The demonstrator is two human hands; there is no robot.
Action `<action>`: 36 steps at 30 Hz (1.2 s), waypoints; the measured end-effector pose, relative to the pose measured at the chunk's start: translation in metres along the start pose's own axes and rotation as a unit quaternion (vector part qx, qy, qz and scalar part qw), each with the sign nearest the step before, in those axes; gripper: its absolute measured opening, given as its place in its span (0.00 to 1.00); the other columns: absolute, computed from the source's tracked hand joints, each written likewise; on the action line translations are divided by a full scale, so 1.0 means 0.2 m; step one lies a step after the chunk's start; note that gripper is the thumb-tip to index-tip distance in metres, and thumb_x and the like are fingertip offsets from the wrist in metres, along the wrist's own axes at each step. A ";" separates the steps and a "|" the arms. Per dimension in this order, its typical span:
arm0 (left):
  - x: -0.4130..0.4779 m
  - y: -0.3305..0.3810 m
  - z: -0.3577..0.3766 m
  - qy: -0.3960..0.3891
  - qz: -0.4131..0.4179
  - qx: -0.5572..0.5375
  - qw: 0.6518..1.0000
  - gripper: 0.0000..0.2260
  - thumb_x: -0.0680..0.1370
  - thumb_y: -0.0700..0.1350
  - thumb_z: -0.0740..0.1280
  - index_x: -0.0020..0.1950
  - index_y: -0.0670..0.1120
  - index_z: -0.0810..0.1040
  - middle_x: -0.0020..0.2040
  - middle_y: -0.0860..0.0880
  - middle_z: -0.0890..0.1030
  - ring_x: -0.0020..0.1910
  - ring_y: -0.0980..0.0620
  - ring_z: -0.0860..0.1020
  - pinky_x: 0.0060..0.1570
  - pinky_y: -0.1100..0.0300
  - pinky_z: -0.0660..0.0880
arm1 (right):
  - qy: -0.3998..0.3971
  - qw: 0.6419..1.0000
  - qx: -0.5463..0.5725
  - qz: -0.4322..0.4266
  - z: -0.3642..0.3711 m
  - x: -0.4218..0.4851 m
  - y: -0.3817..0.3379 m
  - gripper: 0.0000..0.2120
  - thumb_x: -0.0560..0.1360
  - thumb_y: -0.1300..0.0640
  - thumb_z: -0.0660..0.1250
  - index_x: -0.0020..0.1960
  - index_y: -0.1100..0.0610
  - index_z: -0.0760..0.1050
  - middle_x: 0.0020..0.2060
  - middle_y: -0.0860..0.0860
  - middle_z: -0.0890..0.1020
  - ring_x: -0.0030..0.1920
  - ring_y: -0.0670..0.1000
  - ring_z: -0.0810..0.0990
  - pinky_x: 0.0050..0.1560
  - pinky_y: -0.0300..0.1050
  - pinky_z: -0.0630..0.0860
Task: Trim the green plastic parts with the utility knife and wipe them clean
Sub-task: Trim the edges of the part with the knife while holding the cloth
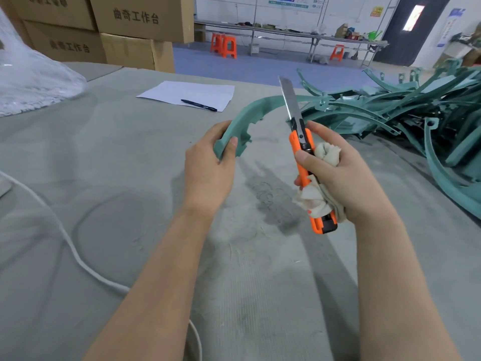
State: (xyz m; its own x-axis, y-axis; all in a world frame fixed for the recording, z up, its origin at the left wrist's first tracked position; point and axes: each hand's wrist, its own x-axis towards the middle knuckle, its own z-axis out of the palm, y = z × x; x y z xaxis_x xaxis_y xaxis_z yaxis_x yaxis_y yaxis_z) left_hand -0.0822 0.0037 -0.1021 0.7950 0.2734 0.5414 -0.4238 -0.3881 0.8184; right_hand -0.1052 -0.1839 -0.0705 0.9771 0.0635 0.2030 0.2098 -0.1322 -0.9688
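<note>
- Grey felt table [130, 157]: fine shavings [270, 196] btwn left hand [208, 173] & right hand [343, 175].
- Paper [192, 93] w/ pen [199, 105] beyond left hand.
- Green parts pile [364, 112] beyond & right of right hand.
- White cable [78, 256], plastic bag [31, 82] far left.

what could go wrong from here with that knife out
The utility knife's blade is extended far; it may flex or snap in a cut.
The right hand grips knife and cloth together, so the grip could slip.
The left hand holds the green part near the blade and could get nicked.

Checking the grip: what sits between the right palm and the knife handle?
A bunched white rag, held with the orange utility knife in the right hand; head view.
</note>
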 end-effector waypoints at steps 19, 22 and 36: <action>-0.01 0.00 0.00 -0.058 0.020 0.007 0.998 0.11 0.80 0.41 0.65 0.61 0.48 0.80 0.45 0.63 0.79 0.45 0.64 0.76 0.46 0.76 0.70 | -0.034 0.999 0.015 -0.001 0.10 -0.01 -0.01 0.16 0.78 0.58 0.68 0.39 0.39 0.83 0.33 0.55 0.71 0.27 0.50 0.75 0.26 0.37 0.72; 0.00 0.00 -0.01 -0.056 0.025 0.000 0.998 0.11 0.79 0.40 0.65 0.60 0.48 0.80 0.44 0.66 0.78 0.43 0.68 0.76 0.45 0.76 0.69 | -0.054 0.998 0.035 0.014 0.09 0.00 0.00 0.11 0.77 0.56 0.69 0.43 0.41 0.84 0.29 0.55 0.72 0.26 0.51 0.74 0.24 0.36 0.70; -0.01 0.00 -0.02 -0.086 0.024 -0.010 0.996 0.08 0.79 0.39 0.64 0.54 0.48 0.81 0.43 0.54 0.83 0.41 0.59 0.78 0.43 0.66 0.73 | -0.108 0.994 0.029 0.022 0.10 -0.01 0.02 0.08 0.77 0.58 0.68 0.54 0.48 0.80 0.26 0.52 0.75 0.25 0.48 0.75 0.25 0.38 0.73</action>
State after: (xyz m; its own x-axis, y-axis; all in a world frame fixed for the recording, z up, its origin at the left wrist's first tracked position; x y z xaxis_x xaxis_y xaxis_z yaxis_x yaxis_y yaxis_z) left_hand -0.0843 0.0066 -0.1028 0.8358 0.0987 0.5401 -0.4705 -0.3783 0.7972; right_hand -0.1080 -0.1655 -0.0767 0.9537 0.2703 0.1317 0.1594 -0.0834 -0.9837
